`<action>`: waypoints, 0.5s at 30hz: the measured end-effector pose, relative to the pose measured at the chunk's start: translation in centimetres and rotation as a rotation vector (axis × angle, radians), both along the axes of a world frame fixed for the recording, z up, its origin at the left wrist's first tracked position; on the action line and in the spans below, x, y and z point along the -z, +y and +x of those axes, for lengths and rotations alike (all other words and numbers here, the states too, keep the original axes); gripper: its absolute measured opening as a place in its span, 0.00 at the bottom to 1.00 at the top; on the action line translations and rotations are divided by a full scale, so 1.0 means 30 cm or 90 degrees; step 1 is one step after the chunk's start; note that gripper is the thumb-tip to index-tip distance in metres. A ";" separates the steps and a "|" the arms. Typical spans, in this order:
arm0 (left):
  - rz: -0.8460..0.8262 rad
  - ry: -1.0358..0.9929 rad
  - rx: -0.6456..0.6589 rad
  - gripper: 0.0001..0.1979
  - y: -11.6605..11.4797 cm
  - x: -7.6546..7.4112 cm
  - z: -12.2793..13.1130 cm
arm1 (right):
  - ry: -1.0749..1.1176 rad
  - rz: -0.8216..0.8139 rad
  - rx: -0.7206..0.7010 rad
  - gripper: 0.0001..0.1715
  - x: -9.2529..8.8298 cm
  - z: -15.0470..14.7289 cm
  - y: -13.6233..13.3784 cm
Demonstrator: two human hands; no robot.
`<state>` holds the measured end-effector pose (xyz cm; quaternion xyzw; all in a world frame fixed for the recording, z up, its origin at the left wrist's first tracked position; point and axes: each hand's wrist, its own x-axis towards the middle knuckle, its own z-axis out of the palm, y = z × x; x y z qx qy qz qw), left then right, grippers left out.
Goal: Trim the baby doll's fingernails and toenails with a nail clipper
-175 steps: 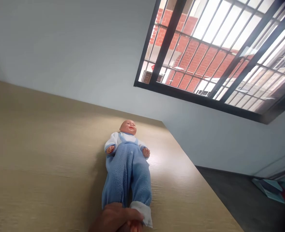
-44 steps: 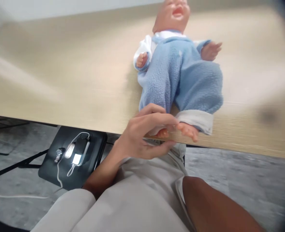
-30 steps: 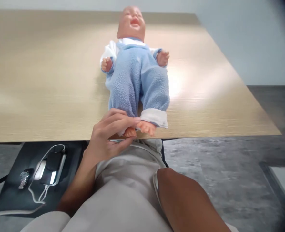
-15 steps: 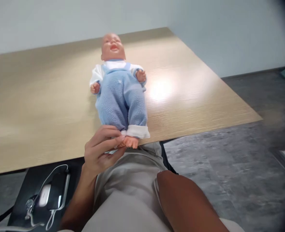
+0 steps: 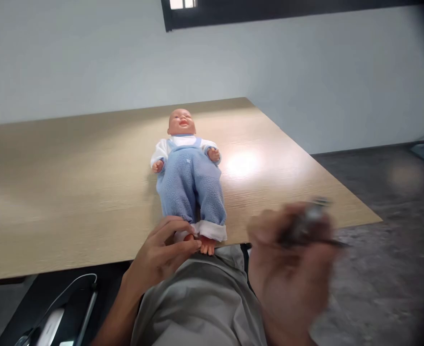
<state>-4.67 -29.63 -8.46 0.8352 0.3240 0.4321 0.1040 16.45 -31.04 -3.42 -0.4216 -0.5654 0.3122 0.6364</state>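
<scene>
A baby doll (image 5: 192, 178) in blue fleece overalls and a white top lies on its back on the table, its head away from me and its feet at the near edge. My left hand (image 5: 163, 250) pinches the doll's foot on the left between thumb and fingers, hiding most of it. The other bare foot (image 5: 207, 245) shows below a white cuff. To the right of the feet, my right hand (image 5: 291, 274) is raised and smeared by motion. Its fingers are closed around a small shiny metal object (image 5: 312, 216) with a dark part, too blurred to name exactly.
The light wood table (image 5: 71, 192) ends close to my lap, with a wall (image 5: 107, 62) behind it. Below its left side, a black surface (image 5: 31, 293) carries a white device (image 5: 51, 327) and a cable. Grey floor (image 5: 377, 278) lies to the right.
My right hand, earlier out of sight beyond the forearm, has come up on the right with the metal object. The view has tilted upward. My left hand stays at the doll's foot.
</scene>
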 end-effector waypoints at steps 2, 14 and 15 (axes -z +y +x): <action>0.006 0.012 -0.030 0.12 -0.002 0.002 -0.005 | 0.100 0.018 -0.074 0.18 0.028 -0.027 0.047; 0.042 -0.030 -0.177 0.08 -0.014 0.041 -0.007 | -0.067 0.114 -0.244 0.19 0.167 -0.075 0.067; 0.055 -0.028 -0.173 0.08 -0.011 0.038 -0.005 | -0.066 0.106 -0.238 0.19 0.172 -0.074 0.066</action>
